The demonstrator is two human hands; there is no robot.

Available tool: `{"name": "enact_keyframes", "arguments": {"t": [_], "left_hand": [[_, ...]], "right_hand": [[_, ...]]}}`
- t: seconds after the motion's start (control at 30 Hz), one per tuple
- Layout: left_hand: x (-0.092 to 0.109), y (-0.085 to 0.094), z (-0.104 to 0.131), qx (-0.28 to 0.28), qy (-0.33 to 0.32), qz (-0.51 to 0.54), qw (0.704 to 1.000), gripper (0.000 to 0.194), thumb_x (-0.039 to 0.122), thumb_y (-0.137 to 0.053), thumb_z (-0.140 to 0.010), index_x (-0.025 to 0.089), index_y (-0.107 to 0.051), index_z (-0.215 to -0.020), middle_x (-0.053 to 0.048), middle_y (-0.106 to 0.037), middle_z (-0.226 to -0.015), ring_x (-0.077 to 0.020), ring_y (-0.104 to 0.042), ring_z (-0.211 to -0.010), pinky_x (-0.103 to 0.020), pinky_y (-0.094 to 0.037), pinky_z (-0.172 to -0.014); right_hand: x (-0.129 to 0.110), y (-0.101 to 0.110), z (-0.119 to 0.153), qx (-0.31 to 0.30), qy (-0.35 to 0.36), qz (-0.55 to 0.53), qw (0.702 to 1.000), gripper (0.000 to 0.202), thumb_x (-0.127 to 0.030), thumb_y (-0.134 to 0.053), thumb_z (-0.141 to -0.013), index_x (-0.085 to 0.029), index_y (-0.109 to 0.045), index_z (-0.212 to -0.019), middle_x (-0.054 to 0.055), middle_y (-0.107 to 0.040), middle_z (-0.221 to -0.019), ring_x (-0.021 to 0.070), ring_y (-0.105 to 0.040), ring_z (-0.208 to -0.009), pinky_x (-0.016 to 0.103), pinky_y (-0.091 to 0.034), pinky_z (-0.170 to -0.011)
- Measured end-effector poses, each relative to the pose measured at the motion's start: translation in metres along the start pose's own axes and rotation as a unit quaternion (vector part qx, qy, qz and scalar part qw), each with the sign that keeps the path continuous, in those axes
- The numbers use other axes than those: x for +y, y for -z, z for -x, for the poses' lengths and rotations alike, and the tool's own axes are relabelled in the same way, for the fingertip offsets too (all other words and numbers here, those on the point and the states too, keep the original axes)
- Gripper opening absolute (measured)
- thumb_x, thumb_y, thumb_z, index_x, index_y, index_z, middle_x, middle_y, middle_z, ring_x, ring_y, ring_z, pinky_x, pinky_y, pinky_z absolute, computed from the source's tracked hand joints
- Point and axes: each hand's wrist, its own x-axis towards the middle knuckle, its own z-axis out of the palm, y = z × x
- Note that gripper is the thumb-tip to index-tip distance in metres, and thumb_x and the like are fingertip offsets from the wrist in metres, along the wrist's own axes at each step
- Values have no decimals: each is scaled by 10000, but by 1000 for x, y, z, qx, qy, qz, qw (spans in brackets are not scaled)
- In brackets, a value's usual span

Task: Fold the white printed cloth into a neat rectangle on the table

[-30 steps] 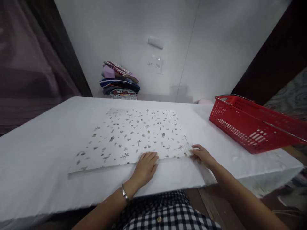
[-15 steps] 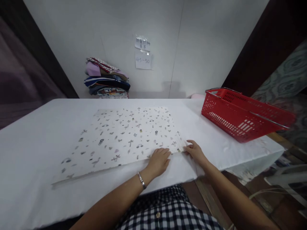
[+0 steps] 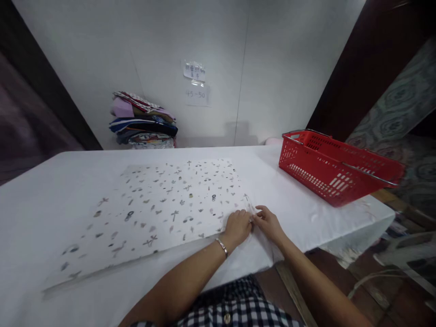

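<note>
Pinching, head view: R hand (image 3: 267, 223) has thumb + fingertips together on the near right corner of the printed cloth (image 3: 173, 215); a bit of fabric is bunched up there.
L hand (image 3: 238, 225): palm down on the cloth's near edge, just left of the R hand, fingertips v. close to the R fingertips; fingers slightly bent; can't tell if they grip any fabric or only press.
Printed cloth: spread flat on the table, left of ctr + in front of the person; whitish w/ small motifs (palm trees, birds, rainbows etc.); near edge runs on a slant, its left end nearer the person; right side creased by the R hand.
Table: white cover (image 3: 299, 222), wrinkled at the near right; cover hangs over the right end.
Bracelet (image 3: 222, 246): silver-coloured, on L wrist.
Checked garment (image 3: 243, 311): blk + white, worn by the person, w/ a button at front, below the table's near edge.
Basket (image 3: 311, 175): red plastic, slotted sides, metal handles; on the right part of the table, well apart from the cloth; contents can't be made out.
Fabric pile (image 3: 146, 122): folded pcs, mixed colours (lilac, blue, dark, patterned), beyond the far left edge, by the wall (image 3: 282, 54).
Paper signs: 2 on the wall, one above the other; upper (image 3: 194, 71) handwritten, too blurry to read; lower (image 3: 197, 94) reads "45-50".
Pink item (image 3: 272, 141): at the far edge, left of the basket, mostly hidden.
</note>
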Motion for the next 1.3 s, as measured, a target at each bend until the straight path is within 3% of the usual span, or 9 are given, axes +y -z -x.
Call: {"name": "enact_keyframes", "arguments": {"t": [0.1,0.2,0.37,0.53,0.73,1.0,1.17,1.3], "left_hand": [[-3,-6,1,8,-36,-35,999,126,223,-464,-899,162,-570,-928,-72,-602,-980,-232,-551,-946,-380,-442,-790],[-3,-7,6,17,-53,-51,997,123,248,-483,-900,166,-571,-926,-69,-593,-994,-238,-532,-963,-389,-441,-797],[-3,-7,17,29,-51,-38,998,152,237,-507,-887,189,-561,-1021,-50,-585,-1030,-230,-507,-971,-391,-428,-828],[-6,-8,20,39,-58,-22,997,185,229,-475,-898,211,-552,-1065,-40,-582,-1019,-222,-498,-949,-384,-420,-815],[-6,-9,19,31,-49,-19,998,179,197,-472,-882,209,-566,-1034,-44,-587,-1002,-225,-506,-938,-387,-423,-802],[-7,3,19,17,-34,9,999,144,208,-457,-894,199,-588,-954,-39,-623,-984,-217,-540,-939,-385,-445,-812],[-31,24,21,51,35,7,998,222,266,-499,-894,198,-586,-1086,-70,-606,-1200,-242,-528,-1095,-435,-429,-935],[-53,20,32,55,78,-28,995,333,330,-531,-883,180,-564,-1178,-111,-513,-1368,-294,-423,-1282,-527,-309,-1078]], "right_hand": [[3,8,-20,22,24,40,999,293,-422,-517,-799,-194,-639,-937,23,-680,-802,153,-597,-644,276,-461,-641],[0,9,-55,11,4,53,999,232,-345,-489,-791,-186,-657,-797,11,-672,-726,145,-608,-632,255,-465,-647],[-12,-12,-117,-10,-36,89,995,211,-245,-491,-789,-167,-687,-787,13,-683,-702,134,-623,-646,214,-437,-619],[-27,-31,-153,-4,-61,153,986,193,-242,-548,-799,-165,-723,-829,65,-720,-879,178,-641,-843,228,-422,-686],[-34,-41,-170,-1,-100,205,974,211,-322,-596,-806,-184,-721,-905,81,-712,-978,200,-639,-898,235,-416,-668],[-33,-45,-176,-1,-101,233,967,177,-250,-583,-790,-191,-685,-922,62,-706,-983,183,-634,-891,220,-400,-639],[-32,-45,-175,6,-105,248,963,167,-219,-545,-797,-189,-656,-918,67,-698,-987,186,-628,-898,228,-404,-650],[-34,-46,-176,5,-114,256,960,191,-201,-528,-794,-191,-643,-946,77,-691,-1006,194,-631,-903,239,-412,-660]]}}
